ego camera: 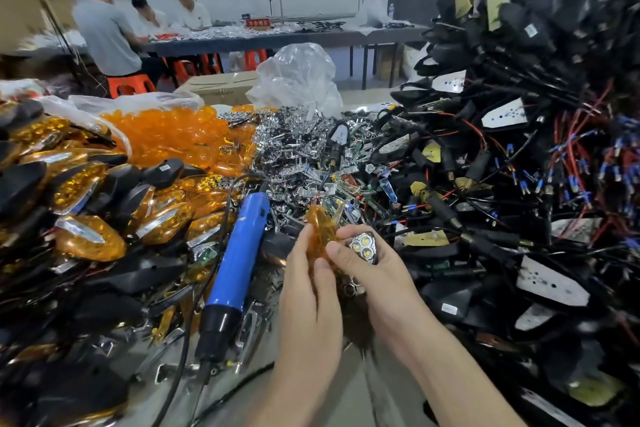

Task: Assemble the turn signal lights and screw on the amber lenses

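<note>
The amber lens point(320, 236), held just left of the light body point(363, 248) and touching it above the desk point(356, 388), could seat skewed or slip into the heap of loose parts, I judge, being slick and only lightly pinched. The left hand point(308, 305) pinches the lens between thumb and fingers. The right hand point(377, 281) wraps the light body, thumb across its front.
</note>
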`<state>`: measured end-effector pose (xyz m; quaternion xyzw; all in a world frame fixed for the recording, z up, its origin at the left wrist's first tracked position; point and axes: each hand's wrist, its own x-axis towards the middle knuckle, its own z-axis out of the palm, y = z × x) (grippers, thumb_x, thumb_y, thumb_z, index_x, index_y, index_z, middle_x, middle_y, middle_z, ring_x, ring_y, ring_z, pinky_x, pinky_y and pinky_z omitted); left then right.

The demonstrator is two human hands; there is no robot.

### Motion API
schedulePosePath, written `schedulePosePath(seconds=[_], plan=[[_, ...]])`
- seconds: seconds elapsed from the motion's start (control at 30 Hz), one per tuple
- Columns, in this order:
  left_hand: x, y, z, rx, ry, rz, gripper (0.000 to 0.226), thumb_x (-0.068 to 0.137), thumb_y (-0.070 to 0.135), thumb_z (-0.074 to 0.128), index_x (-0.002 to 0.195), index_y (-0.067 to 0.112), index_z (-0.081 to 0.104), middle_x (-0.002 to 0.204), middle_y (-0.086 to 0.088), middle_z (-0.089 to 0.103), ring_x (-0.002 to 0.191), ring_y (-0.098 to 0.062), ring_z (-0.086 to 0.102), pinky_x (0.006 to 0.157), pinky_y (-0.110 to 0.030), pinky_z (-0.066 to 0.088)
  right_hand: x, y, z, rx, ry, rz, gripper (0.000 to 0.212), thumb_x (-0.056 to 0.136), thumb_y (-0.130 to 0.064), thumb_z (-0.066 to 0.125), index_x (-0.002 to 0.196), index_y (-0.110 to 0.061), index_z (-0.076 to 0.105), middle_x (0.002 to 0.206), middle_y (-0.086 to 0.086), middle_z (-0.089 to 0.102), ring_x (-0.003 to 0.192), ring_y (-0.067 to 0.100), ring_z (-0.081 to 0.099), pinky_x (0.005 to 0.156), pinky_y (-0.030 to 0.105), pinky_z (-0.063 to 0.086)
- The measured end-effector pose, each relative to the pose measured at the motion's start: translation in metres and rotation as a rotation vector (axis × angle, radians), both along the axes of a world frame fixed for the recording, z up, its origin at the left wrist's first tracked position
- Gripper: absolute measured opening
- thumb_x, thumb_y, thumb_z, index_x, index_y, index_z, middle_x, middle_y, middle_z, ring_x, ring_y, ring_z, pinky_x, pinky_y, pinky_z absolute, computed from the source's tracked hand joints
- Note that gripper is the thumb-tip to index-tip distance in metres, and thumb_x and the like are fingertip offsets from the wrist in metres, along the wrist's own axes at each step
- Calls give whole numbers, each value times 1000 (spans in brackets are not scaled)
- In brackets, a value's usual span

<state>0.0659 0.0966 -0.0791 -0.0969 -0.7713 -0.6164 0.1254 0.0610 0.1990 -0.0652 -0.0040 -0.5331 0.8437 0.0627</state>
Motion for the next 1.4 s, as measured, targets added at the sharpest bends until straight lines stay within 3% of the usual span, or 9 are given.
schedulePosePath(seconds=[0.13,0.27,0.57,0.67,0.77,0.9,1.1,1.23,1.4], plan=[[-11,-14,3,-16,85,-38,33,99,40,45,131,44,47,124,31,57,117,8,54,91,-10,43,3,1,2,9,-24,7,16,76,-29,82,88,-27,72,111,12,74,103,28,68,95,46,52],[-10,-13,3,74,58,-26,37,88,59,53,121,42,53,119,27,62,113,4,59,88,-15,49,4,3,4,-12,-16,51,10,84,-27,79,91,-25,72,96,5,74,87,20,69,71,29,56],[-13,-28,10,-138,69,-9,48,83,54,63,125,59,40,117,28,57,107,12,55,90,-12,46,2,0,2,-127,0,88,14,82,-27,75,94,-20,75,99,10,74,88,22,71,73,30,59],[-12,-31,14,20,26,-72,55,92,31,65,128,59,34,119,33,57,110,13,56,85,-4,44,0,-5,2,-138,-11,25,6,88,-26,73,89,-22,77,89,8,73,81,19,70,67,29,58],[-14,-34,16,243,-73,-181,56,95,11,63,124,53,41,116,10,65,107,1,63,81,-8,48,-6,-2,6,-252,-85,-103,11,80,-26,69,76,-16,72,71,8,67,70,23,71,60,32,57],[-22,-38,14,306,-138,-290,44,93,1,63,127,26,52,115,2,69,101,-11,70,81,-14,53,-7,4,10,-376,-95,-105,18,80,-30,64,82,-12,62,68,6,61,66,23,67,59,31,55],[-23,-36,14,445,-262,-371,38,77,14,65,101,45,67,113,5,72,93,-17,71,69,-25,53,0,7,10,-435,-34,4,17,96,-9,41,102,-10,56,77,8,61,73,23,67,66,31,59],[-24,-41,20,678,-385,-419,34,73,8,61,101,26,68,110,-8,70,66,-17,60,53,-29,48,0,7,7,-402,0,34,34,77,0,48,109,-10,55,84,10,60,79,25,66,72,34,59],[-23,-43,27,708,-424,-467,24,79,22,71,103,19,65,106,-7,68,69,-16,60,58,-28,51,-3,7,2,-390,11,27,35,76,2,50,109,-9,56,83,11,62,80,27,66,74,36,60]])
